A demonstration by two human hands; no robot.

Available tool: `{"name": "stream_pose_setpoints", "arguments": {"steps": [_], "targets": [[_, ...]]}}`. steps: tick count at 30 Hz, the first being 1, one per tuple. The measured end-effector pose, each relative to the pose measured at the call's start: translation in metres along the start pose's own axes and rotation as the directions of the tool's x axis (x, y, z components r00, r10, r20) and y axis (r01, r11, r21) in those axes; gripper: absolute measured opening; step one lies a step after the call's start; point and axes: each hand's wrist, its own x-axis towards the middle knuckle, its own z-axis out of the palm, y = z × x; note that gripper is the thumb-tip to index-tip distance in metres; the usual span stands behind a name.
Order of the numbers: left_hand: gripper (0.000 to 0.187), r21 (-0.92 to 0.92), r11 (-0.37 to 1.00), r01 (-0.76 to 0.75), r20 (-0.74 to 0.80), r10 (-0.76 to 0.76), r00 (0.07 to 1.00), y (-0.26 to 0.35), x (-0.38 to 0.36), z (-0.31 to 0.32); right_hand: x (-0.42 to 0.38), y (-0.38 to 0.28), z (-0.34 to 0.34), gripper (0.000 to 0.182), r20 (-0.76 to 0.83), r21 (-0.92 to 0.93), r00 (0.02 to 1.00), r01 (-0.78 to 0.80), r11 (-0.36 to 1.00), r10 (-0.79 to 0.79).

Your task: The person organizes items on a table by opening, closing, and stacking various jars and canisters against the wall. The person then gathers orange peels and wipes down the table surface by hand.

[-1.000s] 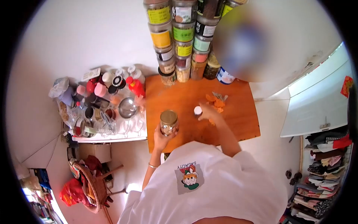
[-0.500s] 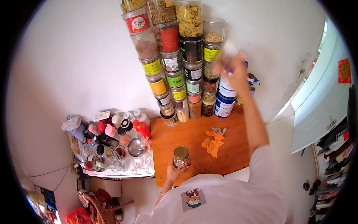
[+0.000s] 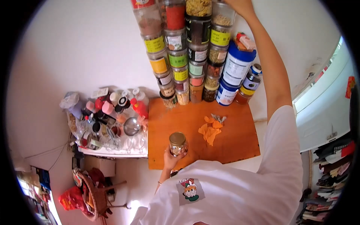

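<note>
My left hand (image 3: 171, 159) is wrapped round a small glass jar (image 3: 177, 146) with a gold lid, upright near the front of the wooden table (image 3: 165, 120). The contents look pale and reddish-brown. At the top edge of the view, my right hand (image 3: 240, 6) is beside the upper part of a clear container (image 3: 222, 18) with pale bits inside, on top of a column of jars. Its fingers are mostly cut off by the frame, so their grip is hidden.
Stacked jars (image 3: 178, 58) rise against the wall. Blue-and-white tubs (image 3: 237, 65) stand right of them, red-and-white boxes (image 3: 245, 40) on top. Orange scraps (image 3: 210, 134) lie on the table. A crowded white surface (image 3: 112, 152) adjoins at left; a wicker basket (image 3: 98, 198) is below.
My right hand has moved up from beside the tubs to the top edge; the pale, blurred thing near its fingers no longer shows. The view has shifted. My left hand still holds the jar.
</note>
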Motion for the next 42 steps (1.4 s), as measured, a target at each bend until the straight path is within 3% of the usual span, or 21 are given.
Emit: {"name": "stream_pose_setpoints", "arguments": {"steps": [1,3,5,8,9,10,13,15,17,20,22,23,25,26,28,30,32,34,35,39,42], "targets": [[0.064,0.02,1.0,-0.015,-0.007,0.015,1.0,0.011,-0.004,0.002,-0.01,-0.004,-0.004,0.06,0.023,0.01,1.0,-0.008,1.0,0.008],[0.067,-0.04,0.999,0.027,-0.043,-0.029,0.999,0.002,-0.006,0.003,-0.047,-0.022,-0.016,0.062,-0.301,0.0,0.952,0.056,0.998,-0.054],[0.07,-0.103,0.993,0.06,-0.082,-0.068,0.994,0.0,-0.01,0.01,-0.127,-0.051,-0.023,0.034,-0.22,0.103,0.976,0.018,0.994,0.005],[0.074,-0.2,0.977,0.079,-0.13,-0.106,0.986,0.003,-0.011,0.016,-0.29,-0.085,0.009,0.04,0.359,0.648,0.932,-0.278,0.709,0.038],[0.075,-0.198,0.975,0.097,-0.084,-0.116,0.99,0.0,-0.011,0.016,-0.341,-0.096,0.01,0.06,0.691,0.449,0.722,-0.458,0.767,0.027],[0.076,-0.195,0.975,0.111,-0.039,-0.12,0.992,-0.003,-0.012,0.015,-0.382,-0.11,0.01,0.073,0.851,0.362,0.526,-0.569,0.739,-0.012],[0.078,0.069,0.99,0.119,0.007,-0.12,0.993,0.01,-0.013,0.015,-0.488,-0.121,0.019,0.09,0.81,0.411,0.565,-0.354,0.84,-0.159],[0.084,0.331,0.943,0.04,0.131,-0.088,0.987,0.009,-0.016,0.015,-0.501,-0.132,0.008,0.081,0.895,0.335,0.441,-0.567,0.753,-0.066],[0.087,0.259,0.965,0.052,0.149,-0.093,0.984,-0.004,-0.022,0.021,-0.505,-0.133,-0.004,0.08,0.921,0.295,0.385,-0.6,0.743,-0.055],[0.093,0.16,0.986,-0.043,0.099,0.027,0.995,-0.019,-0.026,0.033,-0.502,-0.125,-0.016,0.072,0.897,0.165,0.436,-0.489,0.857,0.077],[0.094,0.36,0.92,-0.151,0.099,0.123,0.987,-0.016,-0.027,0.027,-0.497,-0.11,-0.017,0.065,0.783,0.25,0.601,-0.539,0.804,0.159],[0.089,0.326,0.942,-0.083,0.052,0.069,0.996,-0.024,-0.029,0.023,-0.491,-0.107,-0.017,0.065,0.792,0.263,0.595,-0.535,0.803,0.137],[0.076,0.263,0.964,-0.029,-0.023,0.037,0.999,-0.039,-0.033,0.012,-0.477,-0.107,-0.021,0.061,0.735,0.058,0.518,-0.691,0.72,0.438],[0.064,0.194,0.981,0.009,-0.071,0.004,0.997,-0.039,-0.033,0.008,-0.469,-0.115,-0.022,0.061,0.743,0.061,0.517,-0.684,0.727,0.425],[0.047,0.092,0.983,0.157,-0.096,-0.148,0.984,-0.027,-0.036,-0.004,-0.458,-0.131,-0.02,0.056,0.7,-0.071,0.652,-0.342,0.937,0.291],[0.034,-0.012,0.955,0.296,-0.098,-0.296,0.95,-0.008,-0.04,-0.007,-0.479,-0.12,-0.005,0.056,0.688,0.045,0.694,-0.334,0.941,0.213],[0.028,0.159,0.924,0.347,-0.218,-0.309,0.926,0.005,-0.042,-0.01,-0.475,-0.132,0.004,0.056,0.665,0.166,0.735,-0.319,0.933,0.133],[0.03,0.132,0.919,0.371,-0.223,-0.337,0.915,0.002,-0.046,-0.017,-0.475,-0.155,0.01,0.057,0.75,0.066,0.646,-0.287,0.956,0.142],[0.033,0.105,0.914,0.391,-0.219,-0.363,0.906,0.0,-0.047,-0.02,-0.487,-0.146,0.022,0.063,0.752,0.144,0.63,-0.442,0.885,0.193],[0.023,0.171,0.913,0.371,-0.254,-0.323,0.912,-0.01,-0.054,-0.029,-0.498,-0.178,0.033,0.063,0.78,0.194,0.621,-0.131,0.972,-0.072],[0.026,0.076,0.987,0.144,-0.303,-0.115,0.946,-0.025,-0.056,-0.033,-0.508,-0.183,0.051,0.069,0.784,0.247,0.62,-0.28,0.928,-0.022]]}}
